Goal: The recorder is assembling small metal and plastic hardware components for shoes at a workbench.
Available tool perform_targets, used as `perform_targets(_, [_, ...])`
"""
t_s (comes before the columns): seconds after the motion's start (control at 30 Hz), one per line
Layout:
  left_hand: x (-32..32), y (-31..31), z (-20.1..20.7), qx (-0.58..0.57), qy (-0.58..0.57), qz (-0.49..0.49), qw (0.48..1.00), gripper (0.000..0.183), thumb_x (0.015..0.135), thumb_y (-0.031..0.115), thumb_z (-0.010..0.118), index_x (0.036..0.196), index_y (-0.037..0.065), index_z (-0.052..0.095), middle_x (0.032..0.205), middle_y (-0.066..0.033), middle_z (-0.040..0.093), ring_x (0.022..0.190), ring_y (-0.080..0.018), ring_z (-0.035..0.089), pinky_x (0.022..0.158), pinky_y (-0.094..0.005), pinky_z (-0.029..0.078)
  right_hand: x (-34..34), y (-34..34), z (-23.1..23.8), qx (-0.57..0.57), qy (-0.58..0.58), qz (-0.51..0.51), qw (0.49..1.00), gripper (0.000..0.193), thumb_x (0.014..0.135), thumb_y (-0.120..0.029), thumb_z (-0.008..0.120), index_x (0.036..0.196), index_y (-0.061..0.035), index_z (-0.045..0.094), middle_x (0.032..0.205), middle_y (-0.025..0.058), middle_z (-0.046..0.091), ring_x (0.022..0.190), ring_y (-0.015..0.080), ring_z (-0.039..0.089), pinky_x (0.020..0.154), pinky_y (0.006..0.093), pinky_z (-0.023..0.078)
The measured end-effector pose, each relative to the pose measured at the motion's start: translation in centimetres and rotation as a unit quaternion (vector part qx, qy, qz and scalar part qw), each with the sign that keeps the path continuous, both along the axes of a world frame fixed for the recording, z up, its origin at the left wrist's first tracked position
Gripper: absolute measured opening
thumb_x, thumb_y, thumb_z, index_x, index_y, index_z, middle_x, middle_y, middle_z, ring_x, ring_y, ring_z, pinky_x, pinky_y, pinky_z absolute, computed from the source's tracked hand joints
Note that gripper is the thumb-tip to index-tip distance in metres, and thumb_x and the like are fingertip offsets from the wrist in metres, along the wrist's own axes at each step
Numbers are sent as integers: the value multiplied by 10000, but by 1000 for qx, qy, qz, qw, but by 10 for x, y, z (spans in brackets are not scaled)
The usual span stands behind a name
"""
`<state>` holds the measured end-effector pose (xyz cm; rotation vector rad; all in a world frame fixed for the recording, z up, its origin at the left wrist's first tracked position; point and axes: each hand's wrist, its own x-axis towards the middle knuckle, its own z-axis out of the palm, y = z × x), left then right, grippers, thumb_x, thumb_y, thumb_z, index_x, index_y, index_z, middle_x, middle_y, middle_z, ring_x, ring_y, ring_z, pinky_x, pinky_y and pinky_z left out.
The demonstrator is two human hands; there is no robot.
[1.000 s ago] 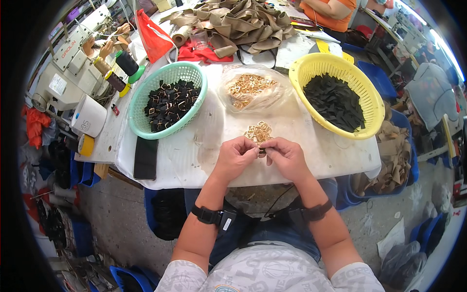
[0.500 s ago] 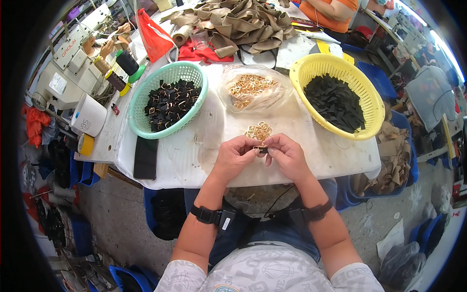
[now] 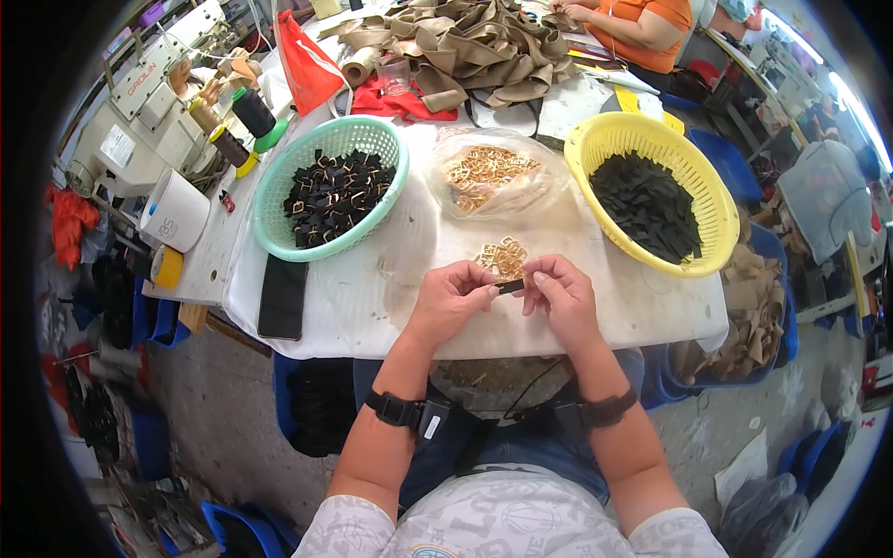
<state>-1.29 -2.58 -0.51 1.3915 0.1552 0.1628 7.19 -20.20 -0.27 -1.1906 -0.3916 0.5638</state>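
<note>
Between my two hands, a short black strap strip (image 3: 509,286) is stretched out above the near edge of the table. My left hand (image 3: 452,298) pinches its left end between thumb and fingers. At the other end, the thumb and fingertips of my right hand (image 3: 562,298) close on the strip. Whether a ring is on the strip is hidden by the fingers. Just beyond my fingertips lies a small pile of gold metal rings (image 3: 500,255). Behind that sits a clear plastic bag (image 3: 549,195) of similar gold rings.
A green basket (image 3: 270,209) at left holds black strips with gold rings; a yellow basket (image 3: 721,209) at right holds plain black strips. A black phone (image 3: 282,299) lies at the left. Brown pieces (image 3: 465,56) heap at the back, near a person in orange (image 3: 651,33).
My right hand has shifted slightly right, and more of the black strip shows between the hands. The whole view has tilted a little.
</note>
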Motion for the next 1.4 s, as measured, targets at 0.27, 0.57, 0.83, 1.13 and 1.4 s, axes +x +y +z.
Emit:
perform_targets(0.27, [1, -1, 1, 4, 0, 17, 1000, 97, 815, -2, 664, 905, -30, 639, 804, -38, 645, 681, -83, 592, 615, -214, 483, -1, 0, -1, -28, -54, 38, 997, 178, 904, -2, 515, 1059, 52, 584, 846, 128, 681, 659, 115, 609, 602, 233, 497])
perform_targets(0.57, [2, -2, 1, 1, 0, 19, 1000, 74, 812, -5, 658, 878, -33, 642, 793, -32, 647, 678, -72, 596, 606, -215, 504, -1, 1, 0, -39, -68, 43, 996, 189, 906, 6, 500, 1070, 56, 578, 862, 130, 681, 692, 120, 627, 617, 241, 507])
perform_targets(0.83, [4, -2, 2, 5, 11, 13, 1000, 73, 806, 1, 673, 869, -20, 644, 778, -19, 642, 660, -66, 591, 592, -211, 497, -2, 2, 2, -35, -65, 36, 997, 187, 913, 13, 484, 1081, 52, 557, 862, 129, 671, 737, 131, 650, 616, 242, 509])
perform_targets(1.13, [6, -2, 1, 4, 12, 14, 1000, 71, 805, 3, 679, 864, -17, 645, 763, -21, 640, 647, -70, 592, 582, -214, 498, -3, 4, 1, -38, -74, 21, 996, 173, 912, 15, 485, 1066, 52, 555, 853, 116, 664, 742, 130, 651, 613, 239, 508])
perform_targets(1.4, [10, 0, 7, -4, 32, 7, 999, 58, 790, -8, 677, 838, -18, 647, 750, -30, 639, 629, -77, 581, 573, -214, 481, -2, 5, 0, -19, -63, 45, 997, 166, 906, 15, 507, 1058, 51, 561, 857, 104, 665, 743, 131, 651, 622, 241, 513])
